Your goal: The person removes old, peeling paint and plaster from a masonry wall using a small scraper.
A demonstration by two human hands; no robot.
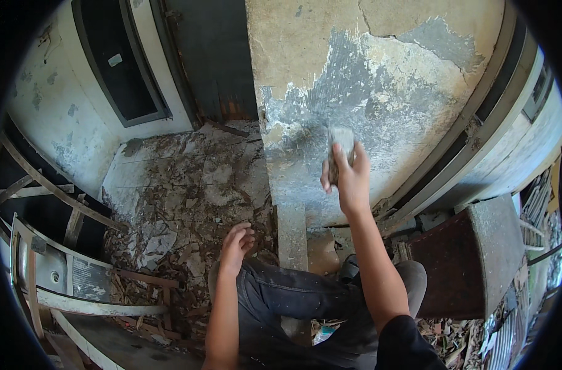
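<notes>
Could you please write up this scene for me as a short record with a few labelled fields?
Setting: a worn wall with peeling paint, seen from above by a crouching person
Right hand: raised, gripping a small grey block pressed flat against the wall
Left hand: empty, fingers loosely curled, resting near the knee
Floor: littered with paint flakes and debris
Nearby: a rusty metal box at right, broken wooden frames at left

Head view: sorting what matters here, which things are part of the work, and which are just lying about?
In use: right hand, small block it presses against the peeling wall.
Lying about: debris-strewn floor, wooden slats, left hand resting on knee.
</notes>
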